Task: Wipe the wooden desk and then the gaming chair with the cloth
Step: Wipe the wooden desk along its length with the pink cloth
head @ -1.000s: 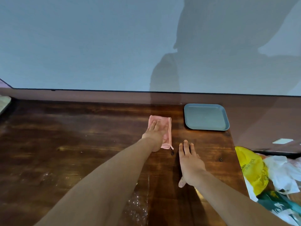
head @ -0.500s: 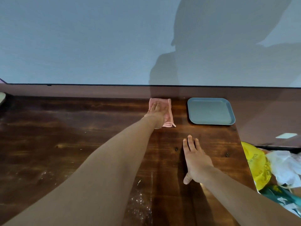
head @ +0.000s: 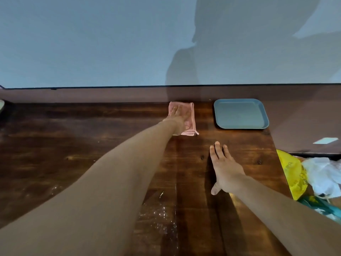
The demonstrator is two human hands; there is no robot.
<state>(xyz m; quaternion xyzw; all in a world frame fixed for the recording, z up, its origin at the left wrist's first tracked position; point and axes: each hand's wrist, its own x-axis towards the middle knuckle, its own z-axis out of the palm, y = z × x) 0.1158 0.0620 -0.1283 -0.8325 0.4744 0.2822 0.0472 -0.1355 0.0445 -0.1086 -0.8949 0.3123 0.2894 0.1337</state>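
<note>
A folded pink cloth point(head: 191, 119) lies flat on the dark wooden desk point(head: 73, 145), right against the desk's far edge by the wall. My left hand point(head: 178, 118) reaches far forward and presses on the cloth with straight fingers. My right hand point(head: 224, 169) rests flat on the desk nearer to me, to the right of the cloth, fingers straight and pointing away. The gaming chair is not in view.
A grey-blue square tray point(head: 240, 114) sits at the desk's far right corner, just right of the cloth. Yellow, white and green plastic bags point(head: 311, 179) are piled beyond the desk's right edge. A pale object point(head: 1, 106) peeks in at the far left. The wall runs behind.
My left hand has pushed the cloth away from me, from beside the tray's front to the desk's far edge. My right hand stayed flat on the desk.
</note>
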